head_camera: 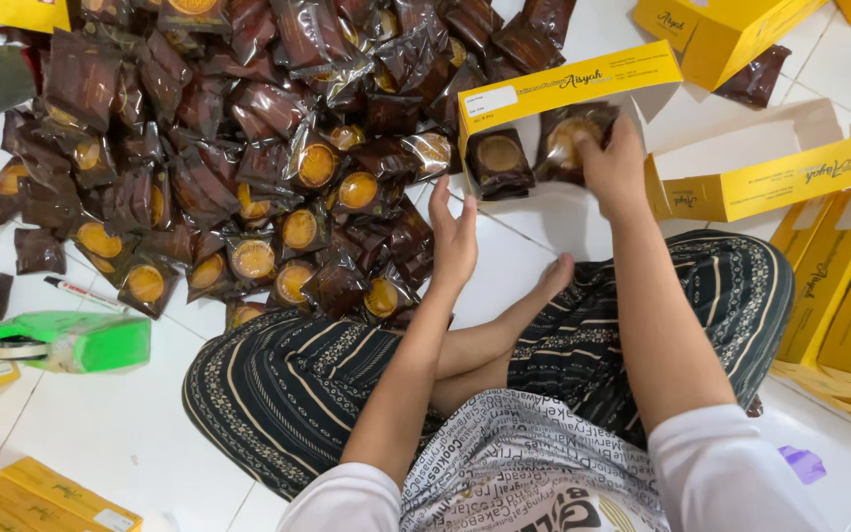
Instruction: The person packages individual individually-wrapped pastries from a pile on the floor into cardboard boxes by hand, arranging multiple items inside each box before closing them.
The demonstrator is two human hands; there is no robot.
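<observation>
White sleeves and a printed shirt fill the bottom edge of the view, above crossed legs in striped trousers point(278, 384) on a white tiled floor point(110, 433).

Right hand point(611, 166): extended forward into an open yellow box point(563, 91) lying on the floor ahead. The fingers are curled down over a dark-wrapped round cake point(568, 138) inside the box, pressing on its wrapper. A second wrapped cake point(499, 158) lies just beside it, to the left, in the same box.

Left hand point(453, 236): open, fingers straight and held together, palm turned inward. It holds nothing and hovers above the floor between the box and the large pile of wrapped cakes point(229, 148).

The pile spreads across the upper left of the floor; many wrappers show an orange-yellow disc through a clear window.

More yellow boxes stand around: one open box point(780, 177) to the right of the hand, a stack point(849, 296) at the far right, others at the upper right and lower left. A green tape dispenser point(61, 343) and a marker pen point(81, 293) lie at the left.
</observation>
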